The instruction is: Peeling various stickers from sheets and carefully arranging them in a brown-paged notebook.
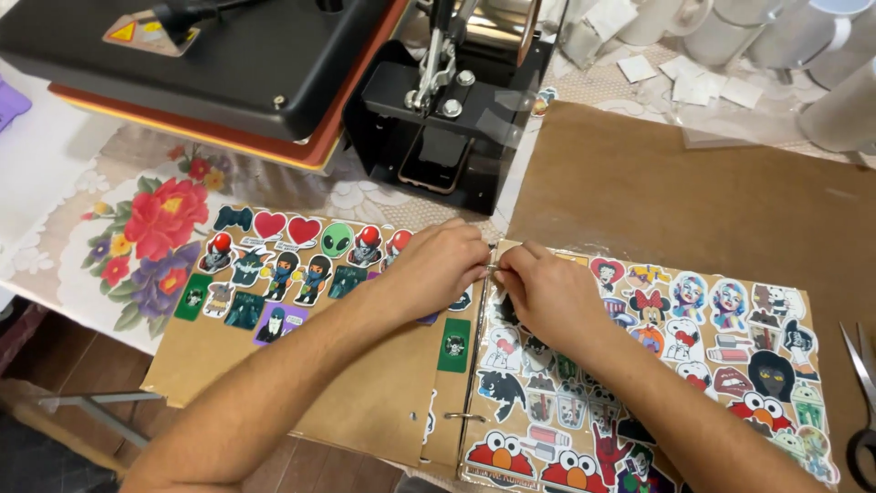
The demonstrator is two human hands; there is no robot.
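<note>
An open ring binder of brown card pages lies in front of me, covered in colourful cut-out stickers. My left hand (436, 265) and my right hand (546, 292) meet at the top of the spine, fingertips pinched together on the upper binder ring (493, 267). The left page (301, 383) carries hearts, an alien head and small figures along its upper part. The right page (703, 365) is packed with cartoon faces under a shiny clear sleeve. A lower metal ring (465, 417) shows near the bottom of the spine.
A black and orange heat press (228, 73) stands at the back left on a flowered tablecloth (146, 228). Brown paper (693, 192) covers the table on the right. White mugs (776, 36) and paper scraps sit at the back right. Scissors (862, 402) lie at the right edge.
</note>
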